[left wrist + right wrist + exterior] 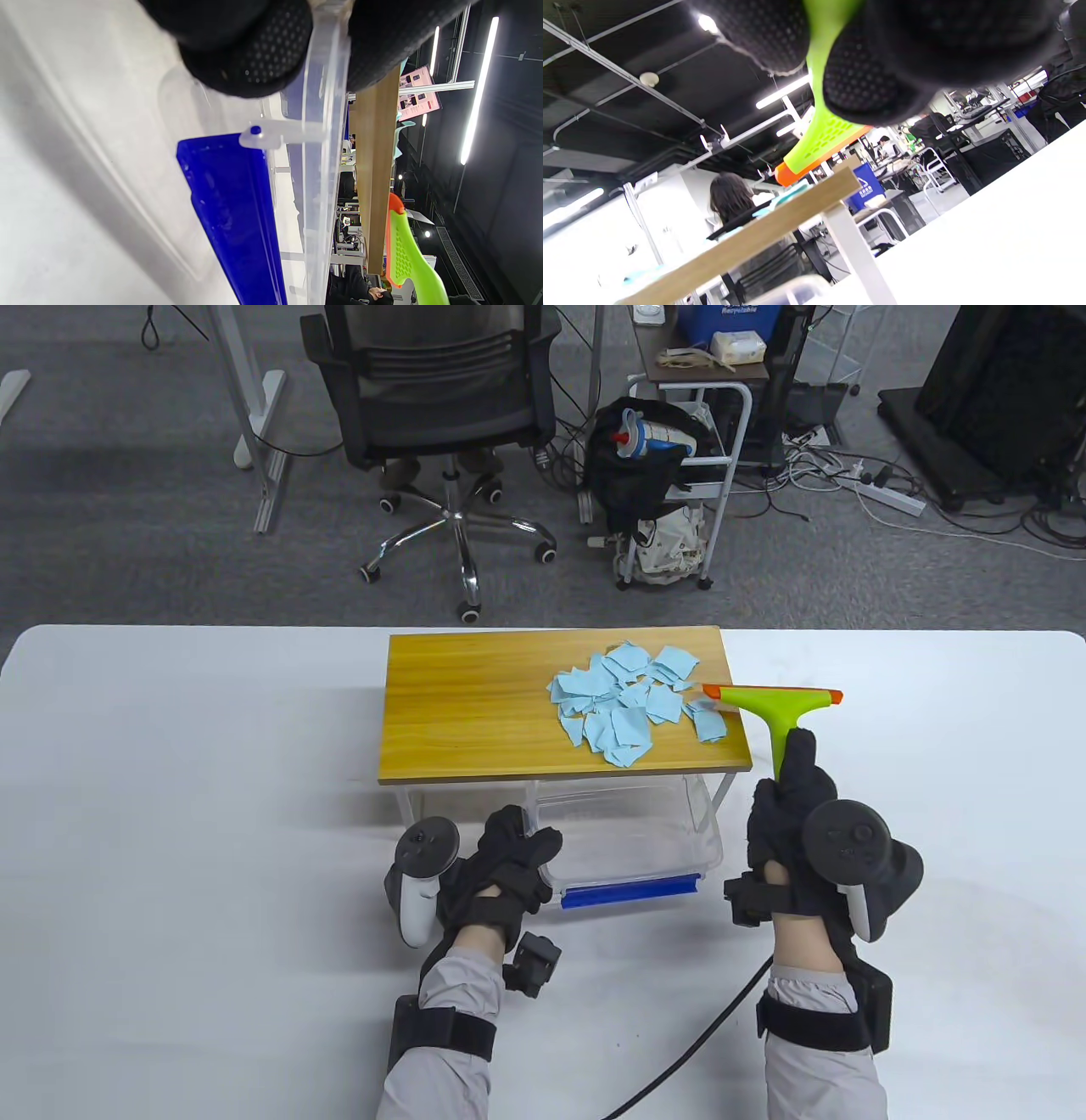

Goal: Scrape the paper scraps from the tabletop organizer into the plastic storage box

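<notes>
A pile of light blue paper scraps point(632, 702) lies on the right half of the wooden organizer top point(475, 712). My right hand point(797, 814) grips the handle of a green scraper with orange blade ends point(774, 701); its blade rests at the right edge of the scraps. The scraper also shows in the right wrist view point(823, 135) and the left wrist view point(403, 254). A clear plastic storage box with a blue latch point(632, 891) sits under the organizer's front edge. My left hand point(509, 857) grips the box rim point(324, 127) at its left front corner.
The white table point(187, 814) spreads wide on both sides of the organizer. The organizer stands on white legs point(725, 793). An office chair point(441, 415) and a cart point(696, 458) stand on the floor beyond the table.
</notes>
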A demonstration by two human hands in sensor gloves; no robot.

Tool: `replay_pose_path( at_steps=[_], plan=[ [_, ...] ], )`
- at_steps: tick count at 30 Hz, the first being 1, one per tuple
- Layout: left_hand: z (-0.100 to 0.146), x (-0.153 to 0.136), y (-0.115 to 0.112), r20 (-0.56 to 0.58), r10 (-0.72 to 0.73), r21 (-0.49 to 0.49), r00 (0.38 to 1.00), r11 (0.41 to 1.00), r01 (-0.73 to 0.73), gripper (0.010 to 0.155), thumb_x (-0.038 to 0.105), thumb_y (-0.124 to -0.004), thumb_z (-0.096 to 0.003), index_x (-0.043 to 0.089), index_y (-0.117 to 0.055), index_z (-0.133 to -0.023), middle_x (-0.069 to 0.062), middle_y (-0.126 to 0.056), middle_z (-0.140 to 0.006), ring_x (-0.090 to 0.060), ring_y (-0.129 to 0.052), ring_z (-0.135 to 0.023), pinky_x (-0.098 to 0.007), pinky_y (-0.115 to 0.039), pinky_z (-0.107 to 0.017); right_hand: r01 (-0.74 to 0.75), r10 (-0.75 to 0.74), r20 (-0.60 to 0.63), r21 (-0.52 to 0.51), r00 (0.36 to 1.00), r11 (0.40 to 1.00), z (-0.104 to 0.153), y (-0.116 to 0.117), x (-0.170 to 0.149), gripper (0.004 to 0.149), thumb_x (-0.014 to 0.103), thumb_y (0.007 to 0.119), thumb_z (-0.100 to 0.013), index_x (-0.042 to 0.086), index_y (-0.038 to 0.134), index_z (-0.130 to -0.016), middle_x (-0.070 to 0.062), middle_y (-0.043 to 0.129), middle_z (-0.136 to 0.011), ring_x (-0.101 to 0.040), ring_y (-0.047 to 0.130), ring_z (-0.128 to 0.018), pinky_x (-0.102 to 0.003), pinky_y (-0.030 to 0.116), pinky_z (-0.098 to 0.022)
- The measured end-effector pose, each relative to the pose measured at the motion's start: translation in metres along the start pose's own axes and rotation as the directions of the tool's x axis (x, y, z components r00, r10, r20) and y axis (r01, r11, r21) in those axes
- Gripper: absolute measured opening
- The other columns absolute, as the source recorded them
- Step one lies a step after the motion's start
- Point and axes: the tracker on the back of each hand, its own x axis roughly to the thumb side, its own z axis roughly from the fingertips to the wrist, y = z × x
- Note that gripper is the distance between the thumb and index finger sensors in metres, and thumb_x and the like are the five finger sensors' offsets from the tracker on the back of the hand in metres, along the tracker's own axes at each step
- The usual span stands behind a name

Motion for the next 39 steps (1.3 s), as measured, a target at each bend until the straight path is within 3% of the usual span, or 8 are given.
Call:
replay_pose_path(
  at_steps=[4, 15, 28, 35, 39],
  plan=[
    [0.001, -0.001, -0.002, 0.000, 0.023, 0.024, 1.000, 0.999, -0.023, 0.074, 0.044, -0.077, -0.0637, 0.011, -0.027, -0.107, -0.019, -0.061, -0.086, -0.019, -0.091, -0.040, -0.020, -0.084, -0.026, -0.004, 0.004, -0.003, 0.042, 1.000, 0.999, 0.001, 0.005, 0.000, 0.059, 0.023, 0.082, -0.048, 0.009, 0.061, -0.101, -0.039, 0.077, -0.083, -0.031, 0.102, -0.030, -0.031, 0.093, -0.011],
    [0.003, -0.001, -0.006, -0.003, 0.051, 0.018, 0.999, 0.999, -0.051, 0.074, 0.044, -0.076, -0.0641, 0.011, -0.026, -0.107, -0.019, -0.060, -0.086, -0.019, -0.091, -0.040, -0.020, -0.084, -0.027, -0.058, 0.051, 0.047, 0.179, 0.998, 0.982, 0.021, -0.011, 0.024, 0.059, 0.024, 0.082, -0.048, 0.009, 0.061, -0.102, -0.039, 0.077, -0.083, -0.031, 0.102, -0.028, -0.031, 0.092, -0.010],
    [0.005, 0.001, -0.001, 0.012, 0.072, 0.030, 0.997, 0.997, -0.072, 0.074, 0.044, -0.077, -0.0635, 0.011, -0.027, -0.107, -0.019, -0.061, -0.085, -0.019, -0.091, -0.039, -0.021, -0.084, -0.026, -0.028, -0.008, 0.116, 0.303, 0.993, 0.952, 0.031, -0.027, 0.044, 0.058, 0.024, 0.083, -0.047, 0.008, 0.065, -0.100, -0.040, 0.081, -0.080, -0.031, 0.102, -0.023, -0.032, 0.091, -0.007],
    [0.005, 0.002, 0.000, 0.013, 0.079, 0.022, 0.997, 0.997, -0.079, 0.074, 0.044, -0.078, -0.0632, 0.011, -0.028, -0.107, -0.019, -0.062, -0.085, -0.019, -0.091, -0.039, -0.021, -0.084, -0.025, 0.002, -0.040, 0.173, 0.214, 0.984, 0.977, 0.039, -0.044, 0.053, 0.057, 0.024, 0.083, -0.047, 0.008, 0.067, -0.099, -0.039, 0.083, -0.079, -0.030, 0.102, -0.023, -0.031, 0.091, -0.007],
    [0.006, 0.002, 0.001, 0.014, 0.082, 0.024, 0.997, 0.996, -0.082, 0.074, 0.044, -0.078, -0.0631, 0.011, -0.028, -0.107, -0.019, -0.062, -0.085, -0.019, -0.091, -0.039, -0.021, -0.084, -0.025, 0.068, -0.113, 0.258, 0.178, 0.959, 0.982, 0.029, -0.010, 0.044, 0.059, 0.023, 0.079, -0.049, 0.011, 0.059, -0.103, -0.038, 0.075, -0.086, -0.034, 0.100, -0.034, -0.038, 0.089, -0.017]
  ],
)
